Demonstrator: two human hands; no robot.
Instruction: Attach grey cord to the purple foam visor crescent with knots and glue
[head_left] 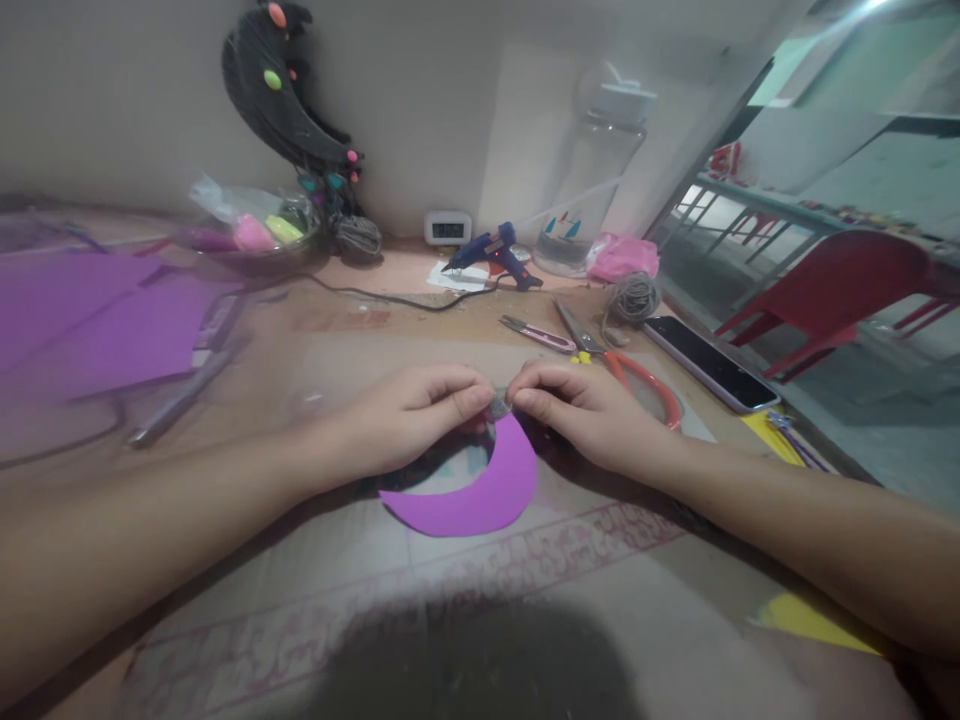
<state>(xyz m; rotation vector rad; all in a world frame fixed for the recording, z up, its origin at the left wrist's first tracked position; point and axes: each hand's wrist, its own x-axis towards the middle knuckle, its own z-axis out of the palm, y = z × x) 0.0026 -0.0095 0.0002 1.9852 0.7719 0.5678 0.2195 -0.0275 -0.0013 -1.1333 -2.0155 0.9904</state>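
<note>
A purple foam crescent (480, 500) lies on the table sheet in front of me, its upper tip reaching up between my hands. At that tip is a small bit of grey yarn (499, 405). My left hand (442, 405) pinches at the yarn from the left, thumb against the curled fingers. From the right, my right hand (577, 405) is closed in a pinch at the same tip. Its fingertips partly hide what they grip, which looks like the grey yarn on the crescent's end.
Scissors (637, 375), pink thread snips (540, 333), a yarn ball (634, 297) and a phone (712, 362) lie to the right. A blue glue gun (491, 252) with its cord, a clock (448, 229) and a bottle (592, 170) stand behind. Purple sheets (97, 320) cover the left.
</note>
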